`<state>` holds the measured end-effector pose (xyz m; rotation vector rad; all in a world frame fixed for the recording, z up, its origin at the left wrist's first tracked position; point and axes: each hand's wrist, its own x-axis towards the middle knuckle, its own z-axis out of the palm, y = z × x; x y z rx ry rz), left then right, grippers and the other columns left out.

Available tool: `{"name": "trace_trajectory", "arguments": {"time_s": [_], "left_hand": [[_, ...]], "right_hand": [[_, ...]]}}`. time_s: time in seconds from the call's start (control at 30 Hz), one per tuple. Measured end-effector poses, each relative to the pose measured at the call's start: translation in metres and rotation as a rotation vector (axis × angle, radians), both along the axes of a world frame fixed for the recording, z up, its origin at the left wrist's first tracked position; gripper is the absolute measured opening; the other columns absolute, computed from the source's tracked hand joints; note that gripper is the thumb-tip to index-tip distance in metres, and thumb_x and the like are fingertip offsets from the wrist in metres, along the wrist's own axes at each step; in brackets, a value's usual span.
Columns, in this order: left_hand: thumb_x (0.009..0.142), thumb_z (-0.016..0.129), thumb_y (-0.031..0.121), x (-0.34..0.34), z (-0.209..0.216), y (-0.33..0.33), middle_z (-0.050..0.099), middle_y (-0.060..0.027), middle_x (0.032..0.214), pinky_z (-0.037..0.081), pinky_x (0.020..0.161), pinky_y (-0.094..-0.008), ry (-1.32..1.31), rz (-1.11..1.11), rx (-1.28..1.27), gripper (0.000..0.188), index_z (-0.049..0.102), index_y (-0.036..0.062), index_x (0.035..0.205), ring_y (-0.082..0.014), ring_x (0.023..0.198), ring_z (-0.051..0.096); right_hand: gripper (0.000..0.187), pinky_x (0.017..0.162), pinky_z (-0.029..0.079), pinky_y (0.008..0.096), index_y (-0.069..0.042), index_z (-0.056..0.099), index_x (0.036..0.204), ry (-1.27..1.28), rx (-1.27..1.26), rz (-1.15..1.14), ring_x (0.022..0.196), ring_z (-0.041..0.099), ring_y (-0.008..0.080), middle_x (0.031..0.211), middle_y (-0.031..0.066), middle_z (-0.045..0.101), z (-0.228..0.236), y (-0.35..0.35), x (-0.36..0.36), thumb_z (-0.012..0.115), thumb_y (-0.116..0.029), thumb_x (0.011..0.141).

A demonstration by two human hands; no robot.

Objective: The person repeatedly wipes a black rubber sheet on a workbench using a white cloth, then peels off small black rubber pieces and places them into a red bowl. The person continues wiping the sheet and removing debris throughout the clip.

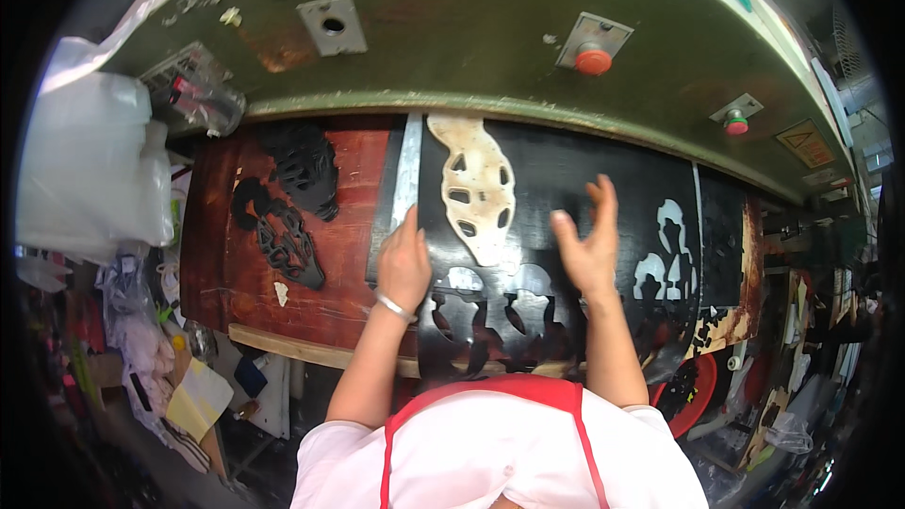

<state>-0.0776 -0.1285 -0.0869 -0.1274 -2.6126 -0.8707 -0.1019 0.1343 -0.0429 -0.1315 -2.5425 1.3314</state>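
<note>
A cream-coloured, sole-shaped cutting template (479,184) with several openings lies on a black sheet (556,170). My left hand (403,264), with a bracelet at the wrist, is by the sheet's left edge. Its back faces up and its fingers point away from me, slightly bent, with nothing visible in them. To the right of the template, my right hand (592,250) is held over the sheet, thumb and fingers apart, holding nothing. Strap-shaped holes (528,311) run along the sheet's near edge, with others at its right side.
Black cut pieces (290,240) lie on the red-brown board (353,245) at left. Beyond the work surface spans a green machine beam (452,38) with a red button (593,59) and a green-ringed button (736,123). A red basin (699,396) stands below right; plastic bags (94,160) hang left.
</note>
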Motion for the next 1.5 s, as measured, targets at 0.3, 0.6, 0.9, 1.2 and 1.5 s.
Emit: {"name": "trace_trajectory", "arguments": {"time_s": [0.3,0.6,0.9,1.2,1.5], "left_hand": [[0.092,0.06,0.024,0.016,-0.006,-0.001,0.06,-0.0186,0.065,0.044,0.057,-0.0491,-0.379,0.06,-0.01,0.02,0.059,0.0037,0.089,-0.0402,0.063,0.059],[0.09,0.063,0.031,-0.063,-0.023,0.016,0.056,-0.0178,0.056,0.044,0.052,-0.0482,-0.209,0.202,-0.129,0.034,0.055,0.0061,0.069,-0.04,0.055,0.058],[0.086,0.065,0.031,-0.029,-0.039,0.018,0.059,-0.016,0.061,0.048,0.057,-0.0471,-0.076,0.186,0.053,0.027,0.059,0.009,0.073,-0.0371,0.059,0.06],[0.091,0.061,0.023,0.043,-0.042,0.004,0.057,-0.0152,0.071,0.045,0.077,-0.0424,-0.026,0.044,0.17,0.023,0.054,0.0054,0.079,-0.0344,0.072,0.058],[0.088,0.059,0.039,0.132,-0.025,-0.015,0.065,-0.0168,0.073,0.048,0.061,-0.0499,-0.417,-0.007,0.126,0.035,0.059,0.0073,0.102,-0.0381,0.069,0.064]], "right_hand": [[0.084,0.117,0.011,0.0463,0.015,0.003,0.145,0.393,0.36,-0.449,0.142,0.014,0.0449,0.151,0.0357,0.013,0.058,0.158,-0.133,0.04,-0.045,0.1],[0.092,0.118,0.008,0.045,0.01,-0.003,0.147,0.392,0.425,-0.455,0.145,0.007,0.0414,0.154,0.0328,0.004,0.012,0.183,-0.134,0.057,-0.034,0.093],[0.051,0.084,0.051,0.0403,0.005,0.06,0.109,-0.295,0.471,-0.693,0.088,0.062,0.0342,0.107,0.0194,0.065,-0.06,0.326,-0.008,0.071,-0.04,0.086],[0.032,0.08,0.053,0.0408,0.001,0.068,0.099,0.429,0.727,-0.574,0.083,0.065,0.03,0.099,0.0153,0.069,-0.067,0.319,0.093,0.065,-0.03,0.091],[0.073,0.095,0.047,0.0364,-0.002,0.05,0.134,0.148,0.318,0.345,0.108,0.062,0.0289,0.126,0.0212,0.059,0.018,-0.03,-0.002,0.08,-0.022,0.071]]}}
